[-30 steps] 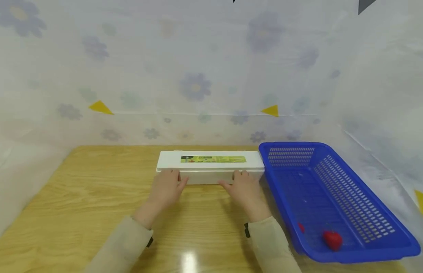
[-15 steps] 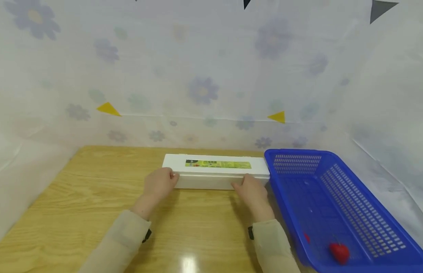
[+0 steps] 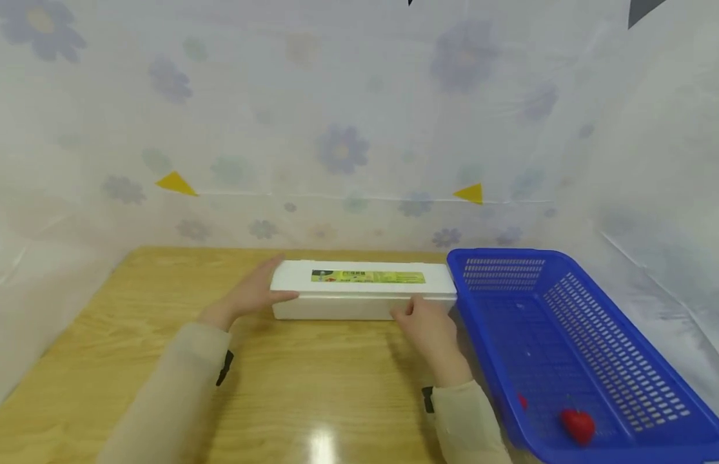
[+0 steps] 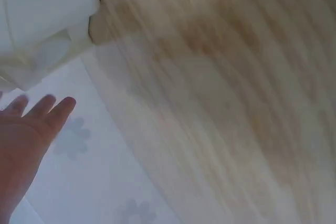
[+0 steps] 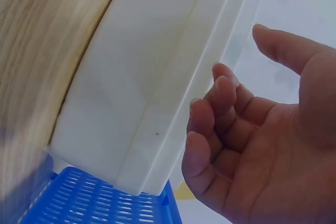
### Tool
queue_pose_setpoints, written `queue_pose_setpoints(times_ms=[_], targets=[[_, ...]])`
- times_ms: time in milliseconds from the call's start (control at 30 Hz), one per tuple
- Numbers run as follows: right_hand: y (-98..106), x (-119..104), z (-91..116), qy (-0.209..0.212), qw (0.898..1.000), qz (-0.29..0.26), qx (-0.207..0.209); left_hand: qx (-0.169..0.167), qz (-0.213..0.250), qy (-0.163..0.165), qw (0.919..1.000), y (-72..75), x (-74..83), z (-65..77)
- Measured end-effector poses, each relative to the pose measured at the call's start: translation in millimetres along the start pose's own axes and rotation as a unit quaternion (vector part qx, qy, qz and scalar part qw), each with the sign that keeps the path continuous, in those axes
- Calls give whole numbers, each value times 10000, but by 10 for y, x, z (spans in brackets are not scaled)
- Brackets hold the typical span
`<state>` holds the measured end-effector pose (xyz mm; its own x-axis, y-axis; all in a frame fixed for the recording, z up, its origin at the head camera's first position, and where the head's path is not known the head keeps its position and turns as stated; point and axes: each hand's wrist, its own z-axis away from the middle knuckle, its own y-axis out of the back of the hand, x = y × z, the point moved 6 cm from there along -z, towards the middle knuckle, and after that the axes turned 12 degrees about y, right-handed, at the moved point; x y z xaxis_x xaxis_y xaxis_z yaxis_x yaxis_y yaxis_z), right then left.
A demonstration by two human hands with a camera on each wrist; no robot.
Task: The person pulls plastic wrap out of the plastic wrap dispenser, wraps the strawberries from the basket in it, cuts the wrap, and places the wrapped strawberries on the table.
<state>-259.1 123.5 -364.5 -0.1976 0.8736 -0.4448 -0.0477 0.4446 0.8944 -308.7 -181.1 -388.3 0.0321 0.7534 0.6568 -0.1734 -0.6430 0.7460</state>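
A long white plastic box (image 3: 359, 306) stands near the far side of the wooden table, its lid down and a yellow-green label on top. My left hand (image 3: 253, 293) is at the box's left end, fingers extended along that end and thumb across the front under the lid's edge. In the left wrist view its fingertips (image 4: 63, 109) are straight, beside the box's corner. My right hand (image 3: 429, 330) is at the right part of the front, fingers loosely curled against the lid's lip. In the right wrist view, the thumb (image 5: 286, 48) stands apart from the fingers.
A blue plastic basket (image 3: 568, 348) with slotted sides stands right of the box, its rim close to the box's right end. A red fruit (image 3: 578, 425) lies inside, with another red piece partly hidden by the near wall. Flowered white sheeting (image 3: 342, 148) hangs behind the table.
My left hand has moved from the box's front to its left end, and its fingers have straightened. The right hand moved slightly right along the front, then stayed there. The head view has shifted slightly.
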Motion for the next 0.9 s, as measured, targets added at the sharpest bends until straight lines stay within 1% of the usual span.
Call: queue_pose_setpoints(times_ms=[67, 133, 200, 300, 400, 533, 633, 767, 833, 900], targets=[[-5, -33, 29, 47, 10000, 9, -41, -189, 50, -163, 9997, 5, -13, -13], [-4, -64, 57, 109, 9999, 34, -70, -350, 156, -257, 9989, 5, -29, -15], [5, -85, 77, 151, 9998, 98, -66, -450, 283, -271, 9982, 3, -52, -18], [28, -98, 97, 183, 9996, 217, -49, -444, 425, -273, 9977, 15, -82, -30], [58, -98, 110, 194, 9994, 295, -39, -420, 449, -378, 9974, 46, -93, -40], [88, -82, 126, 201, 9991, 377, -41, -544, 459, -425, 9966, 95, -90, -33], [104, -69, 142, 199, 9989, 432, -31, -776, 444, -231, 9957, 130, -96, -30], [117, -46, 162, 170, 9990, 419, -31, -1215, 473, 106, 9914, 183, -49, -55], [134, -24, 170, 136, 9990, 423, -24, -1272, 636, 309, 9894, 222, 3, -87], [159, 12, 177, 77, 9991, 422, -8, -1163, 812, 611, 9880, 259, 53, -138]])
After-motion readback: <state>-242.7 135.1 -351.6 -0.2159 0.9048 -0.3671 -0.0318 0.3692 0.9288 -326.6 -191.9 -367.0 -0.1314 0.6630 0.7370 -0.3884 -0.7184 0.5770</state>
